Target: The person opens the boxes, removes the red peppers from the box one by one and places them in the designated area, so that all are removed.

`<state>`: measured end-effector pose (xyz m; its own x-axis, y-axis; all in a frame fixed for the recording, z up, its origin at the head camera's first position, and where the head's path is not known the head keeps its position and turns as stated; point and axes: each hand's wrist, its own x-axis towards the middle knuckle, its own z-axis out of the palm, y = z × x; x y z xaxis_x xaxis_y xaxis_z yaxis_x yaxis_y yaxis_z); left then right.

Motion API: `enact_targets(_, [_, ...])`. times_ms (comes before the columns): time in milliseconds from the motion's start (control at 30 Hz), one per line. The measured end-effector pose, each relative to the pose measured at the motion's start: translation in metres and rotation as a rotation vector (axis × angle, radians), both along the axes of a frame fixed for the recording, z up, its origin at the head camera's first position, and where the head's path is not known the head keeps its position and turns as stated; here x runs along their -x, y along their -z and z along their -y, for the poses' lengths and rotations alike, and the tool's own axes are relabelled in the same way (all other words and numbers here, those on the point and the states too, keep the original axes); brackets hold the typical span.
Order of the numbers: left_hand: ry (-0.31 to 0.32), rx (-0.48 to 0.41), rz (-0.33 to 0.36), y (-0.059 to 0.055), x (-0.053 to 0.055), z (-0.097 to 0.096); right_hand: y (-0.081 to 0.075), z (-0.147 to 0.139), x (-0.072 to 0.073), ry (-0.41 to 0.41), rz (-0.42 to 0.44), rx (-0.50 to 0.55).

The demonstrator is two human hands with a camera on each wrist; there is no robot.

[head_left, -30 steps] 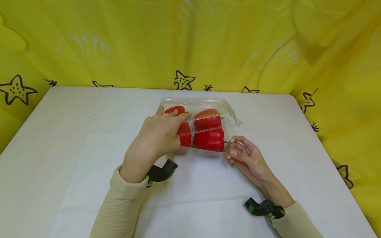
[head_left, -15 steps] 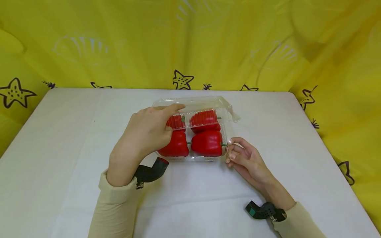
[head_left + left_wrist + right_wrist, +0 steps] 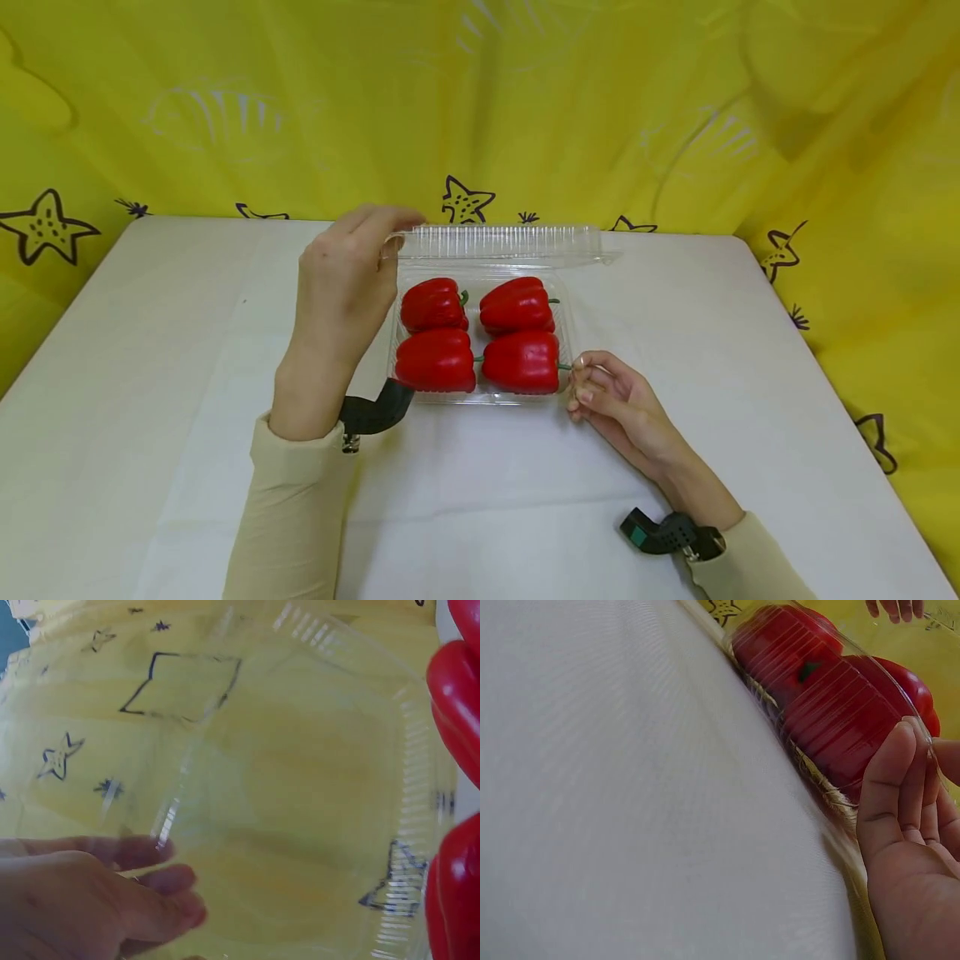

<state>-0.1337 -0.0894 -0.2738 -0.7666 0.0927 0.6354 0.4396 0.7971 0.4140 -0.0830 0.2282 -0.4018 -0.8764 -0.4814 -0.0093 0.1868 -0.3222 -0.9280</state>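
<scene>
A clear plastic clamshell box sits on the table with several red bell peppers lying in its base in two rows. Its hinged lid stands raised along the far side. My left hand grips the lid's left edge; in the left wrist view, the thumb and fingers pinch the see-through rim. At the base's front right corner, my right hand pinches the rim between thumb and fingers. The right wrist view shows that thumb against the box wall, peppers behind the ribbed plastic.
A white cloth covers the table. Behind it and along the sides hangs a yellow curtain printed with starfish and fish. Black camera mounts are strapped to the left wrist and the right wrist.
My left hand has moved up and back, swinging the lid from low over the peppers to raised behind them. The peppers are now uncovered. My right hand stays at the front right corner.
</scene>
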Motion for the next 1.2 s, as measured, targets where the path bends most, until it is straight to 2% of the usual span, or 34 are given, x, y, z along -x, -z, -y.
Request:
enact_targets(233, [0.016,-0.068,-0.144,0.008,0.012,-0.001,-0.003,-0.002,0.002,-0.032,0.003,0.019])
enact_targets(333, [0.047,-0.124,-0.197,0.009,0.015,0.001,-0.005,-0.004,0.004,-0.061,0.004,0.008])
enact_targets(500, [0.115,-0.220,-0.213,0.012,0.021,0.007,-0.009,-0.008,0.006,-0.089,0.040,-0.040])
enact_targets(700, [0.181,-0.288,-0.130,0.015,0.022,0.012,-0.015,-0.010,0.006,-0.097,0.072,-0.082])
enact_targets(833, [0.183,-0.353,-0.045,0.018,0.022,0.012,-0.018,-0.014,0.008,-0.113,0.056,-0.085])
enact_targets(1000, [0.198,-0.359,0.073,0.021,0.023,0.013,-0.020,-0.021,0.010,-0.137,0.067,-0.125])
enact_targets(1200, [0.259,-0.336,0.229,0.025,0.024,0.016,-0.020,-0.027,0.011,-0.230,0.075,-0.140])
